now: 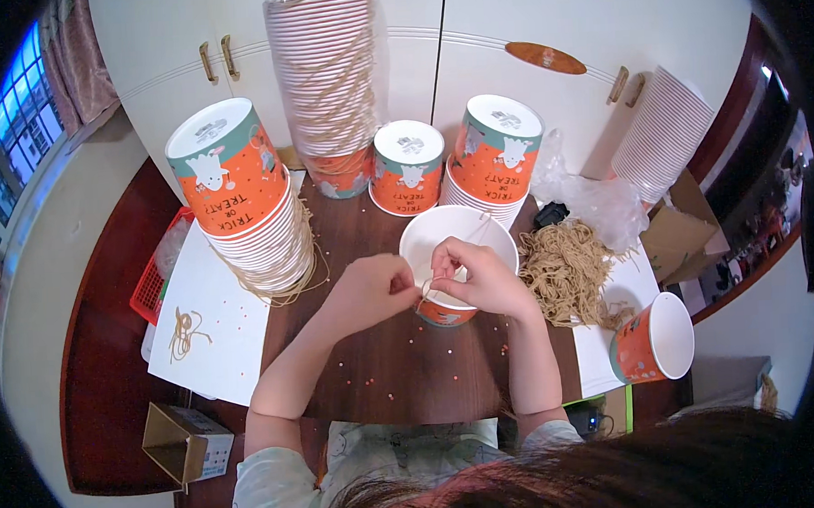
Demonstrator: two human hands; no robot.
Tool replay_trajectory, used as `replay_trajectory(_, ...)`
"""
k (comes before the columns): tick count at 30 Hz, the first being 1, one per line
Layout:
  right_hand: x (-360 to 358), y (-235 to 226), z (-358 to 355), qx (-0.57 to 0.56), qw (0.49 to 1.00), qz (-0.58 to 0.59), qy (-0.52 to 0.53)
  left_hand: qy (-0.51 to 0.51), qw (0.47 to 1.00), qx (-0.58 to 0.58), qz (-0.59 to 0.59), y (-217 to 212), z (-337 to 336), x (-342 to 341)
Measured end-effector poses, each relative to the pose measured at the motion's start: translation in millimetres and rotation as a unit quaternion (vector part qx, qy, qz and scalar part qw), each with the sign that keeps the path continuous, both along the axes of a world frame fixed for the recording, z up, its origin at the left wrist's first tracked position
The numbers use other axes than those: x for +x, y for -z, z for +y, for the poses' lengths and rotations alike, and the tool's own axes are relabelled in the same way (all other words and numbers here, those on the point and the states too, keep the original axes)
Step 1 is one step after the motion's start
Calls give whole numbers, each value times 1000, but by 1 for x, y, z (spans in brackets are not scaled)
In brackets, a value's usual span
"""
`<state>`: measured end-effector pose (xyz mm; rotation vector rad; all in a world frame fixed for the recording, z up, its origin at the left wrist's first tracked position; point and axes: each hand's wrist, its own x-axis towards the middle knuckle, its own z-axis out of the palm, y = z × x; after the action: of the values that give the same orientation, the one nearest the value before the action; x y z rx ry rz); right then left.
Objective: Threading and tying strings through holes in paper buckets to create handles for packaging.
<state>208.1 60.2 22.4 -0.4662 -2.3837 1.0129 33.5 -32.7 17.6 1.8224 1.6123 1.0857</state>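
An orange-and-green paper bucket (435, 224) with a white inside stands upright in front of me, its mouth facing up. Over its near rim both hands work a thin tan string (424, 295). My left hand (372, 290) is closed, thumb and forefinger pinched at the rim's left front. Just to its right, my right hand (477, 276) reaches over the mouth, its fingertips closed on the string's loop. Another bit of string shows at the bucket's far rim. The fingers partly hide where the string meets the wall.
A tangled heap of tan strings (564, 273) lies right of the bucket. Upside-down bucket stacks stand at the left (231, 184) and behind (496, 150), near a tall wrapped stack (325, 85). One bucket (672, 335) lies tipped at the right edge. Loose strings (187, 334) rest at left.
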Motion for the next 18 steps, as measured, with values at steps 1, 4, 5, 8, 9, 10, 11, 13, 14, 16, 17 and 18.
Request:
replay_trajectory(1,1,0,0,0,1000,0,1,30,998,-28,51,-1,-2,2)
replay_trajectory(4,1,-1,-1,-16,1000,-11,2,51,987,-49,146,9,-2,6)
replay_trajectory(5,1,-2,-2,-20,1000,-13,2,42,983,-32,177,13,-1,7)
replay_trajectory(8,1,-3,-2,-25,999,-20,2,26,977,-2,214,15,0,8)
replay_trajectory(9,2,-4,-2,-25,999,-23,3,19,975,11,220,14,0,8)
replay_trajectory(10,2,-4,-3,-25,999,-23,4,20,975,12,220,13,-1,8)
replay_trajectory(11,3,-5,-3,-32,999,-27,3,15,980,30,198,11,-1,7)
replay_trajectory(13,2,-5,-2,-38,999,-30,1,10,983,49,176,10,-1,7)
replay_trajectory(14,2,-4,-2,-44,999,-27,-2,7,987,89,134,10,0,7)
replay_trajectory(16,2,-4,-2,-50,998,-24,-5,5,988,129,90,11,2,8)
replay_trajectory(17,2,-4,-2,-50,998,-26,-5,11,989,131,70,12,3,8)
replay_trajectory(18,3,-3,-1,-50,998,-29,-5,18,990,132,50,13,4,8)
